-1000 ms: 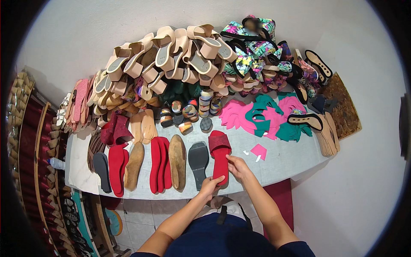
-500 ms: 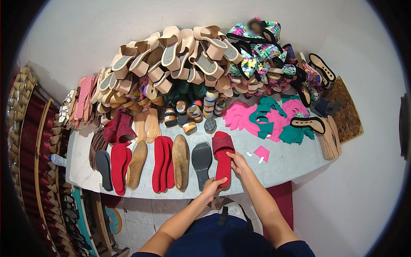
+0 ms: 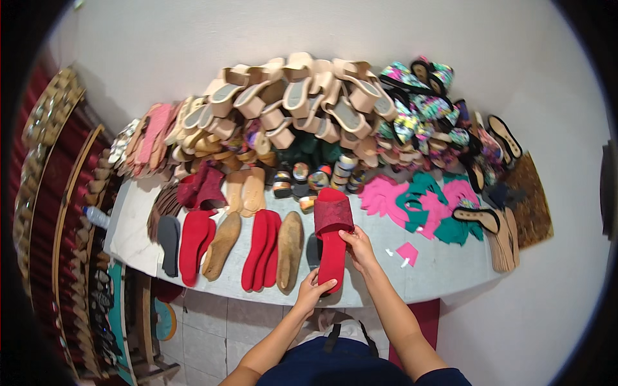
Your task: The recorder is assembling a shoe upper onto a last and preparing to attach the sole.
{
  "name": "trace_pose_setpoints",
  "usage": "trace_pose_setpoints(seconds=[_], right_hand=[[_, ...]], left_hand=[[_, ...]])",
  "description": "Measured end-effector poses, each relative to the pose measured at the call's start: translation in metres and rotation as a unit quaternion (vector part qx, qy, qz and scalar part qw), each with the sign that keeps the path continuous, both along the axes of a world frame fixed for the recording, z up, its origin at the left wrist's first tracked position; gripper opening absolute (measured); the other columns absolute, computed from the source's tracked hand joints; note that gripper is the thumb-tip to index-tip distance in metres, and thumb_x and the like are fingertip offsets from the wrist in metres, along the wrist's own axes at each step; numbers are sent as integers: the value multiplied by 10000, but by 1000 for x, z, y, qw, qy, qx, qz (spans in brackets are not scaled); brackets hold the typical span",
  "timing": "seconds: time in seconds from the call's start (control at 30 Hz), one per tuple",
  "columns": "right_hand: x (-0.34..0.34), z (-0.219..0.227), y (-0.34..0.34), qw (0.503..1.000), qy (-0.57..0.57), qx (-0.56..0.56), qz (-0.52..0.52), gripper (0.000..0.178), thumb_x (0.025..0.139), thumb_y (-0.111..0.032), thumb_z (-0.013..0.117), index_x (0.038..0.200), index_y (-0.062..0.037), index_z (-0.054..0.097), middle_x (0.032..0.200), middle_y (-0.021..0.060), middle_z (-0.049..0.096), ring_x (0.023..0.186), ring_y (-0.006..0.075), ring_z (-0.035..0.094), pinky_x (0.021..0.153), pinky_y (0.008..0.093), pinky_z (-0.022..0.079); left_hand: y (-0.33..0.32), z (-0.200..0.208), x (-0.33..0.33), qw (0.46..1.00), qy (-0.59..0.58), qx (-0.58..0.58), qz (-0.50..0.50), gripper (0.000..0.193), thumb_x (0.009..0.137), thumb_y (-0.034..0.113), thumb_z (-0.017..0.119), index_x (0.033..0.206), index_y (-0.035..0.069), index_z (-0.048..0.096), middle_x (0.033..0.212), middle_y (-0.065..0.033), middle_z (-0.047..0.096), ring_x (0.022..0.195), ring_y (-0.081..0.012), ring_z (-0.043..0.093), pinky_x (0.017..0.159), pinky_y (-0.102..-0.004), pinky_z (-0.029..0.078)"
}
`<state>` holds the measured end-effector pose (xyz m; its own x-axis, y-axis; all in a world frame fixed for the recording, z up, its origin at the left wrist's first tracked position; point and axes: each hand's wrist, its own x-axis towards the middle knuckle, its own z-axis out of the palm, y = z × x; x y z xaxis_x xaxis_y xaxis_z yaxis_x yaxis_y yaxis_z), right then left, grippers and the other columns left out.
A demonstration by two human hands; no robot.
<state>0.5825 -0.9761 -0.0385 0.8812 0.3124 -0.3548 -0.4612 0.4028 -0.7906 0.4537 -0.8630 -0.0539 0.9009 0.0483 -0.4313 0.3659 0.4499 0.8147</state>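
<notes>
A red slide sandal [image 3: 332, 248] with a darker textured strap is held up over the front of the table, toe pointing away from me. My left hand [image 3: 313, 291] grips its heel end, thumb on top of the insole. My right hand [image 3: 358, 249] pinches its right edge just below the strap. Behind the sandal a dark grey sole [image 3: 313, 251] shows only in part. Left of it lie a worn wooden shoe last [image 3: 290, 251], several red insoles [image 3: 260, 251], a second last [image 3: 222, 246], more red insoles [image 3: 195, 248] and dark grey soles [image 3: 169, 246].
Beige heeled sandals [image 3: 298, 90] are piled high along the back, with flower-patterned sandals [image 3: 421, 109] at the right. Pink and green cut pieces [image 3: 386, 199] lie right of centre. Tan insoles [image 3: 503, 248] stack near the right edge. Shelves of lasts [image 3: 45, 174] stand at the left.
Both hands have raised the sandal toward me and slightly left, so it now covers most of the dark grey sole. My view has shifted, moving the table's things right and lower.
</notes>
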Motion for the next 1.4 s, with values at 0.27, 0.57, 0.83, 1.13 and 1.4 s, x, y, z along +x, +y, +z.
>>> trace_pose_setpoints(seconds=[0.27, 0.57, 0.83, 1.13, 1.4], right_hand=[[-14, 35, 135, 981, -24, 26, 191, 246, 797, -85, 572, 1024, -32, 495, 869, 45, 597, 748, 106, 578, 682, 244, 462], [-121, 50, 336, 927, -44, 45, 370, 219, 805, -90, 569, 1003, -19, 508, 857, 41, 592, 718, 93, 564, 637, 218, 446], [-269, 53, 508, 872, -22, 57, 486, 171, 812, -97, 559, 957, -11, 533, 824, 65, 595, 723, 133, 568, 662, 265, 457], [-401, 68, 669, 798, -16, 85, 597, 160, 823, -121, 545, 956, -32, 546, 850, 74, 612, 729, 155, 590, 678, 291, 473], [-454, 77, 805, 759, -16, 89, 645, 133, 819, -90, 547, 925, -12, 530, 830, 80, 596, 707, 155, 577, 646, 284, 467]], left_hand=[[76, 35, -41, 977, -23, 22, 212, 578, 693, 74, 684, 1194, -11, 408, 1097, -84, 531, 1012, -152, 507, 891, -281, 377], [196, 36, -143, 901, -35, 29, 432, 502, 711, 142, 685, 1129, -4, 449, 1033, -67, 550, 957, -142, 523, 852, -272, 396], [322, 52, -275, 828, -7, 41, 559, 584, 689, 230, 712, 1142, -19, 440, 1058, -87, 543, 962, -155, 529, 841, -278, 405], [449, 76, -386, 757, 10, 52, 651, 615, 675, 259, 723, 1157, 3, 441, 1086, -78, 531, 1010, -161, 505, 881, -313, 375], [574, 69, -424, 710, -17, 46, 703, 633, 658, 277, 736, 1153, 5, 450, 1077, -71, 540, 994, -152, 513, 862, -310, 377]])
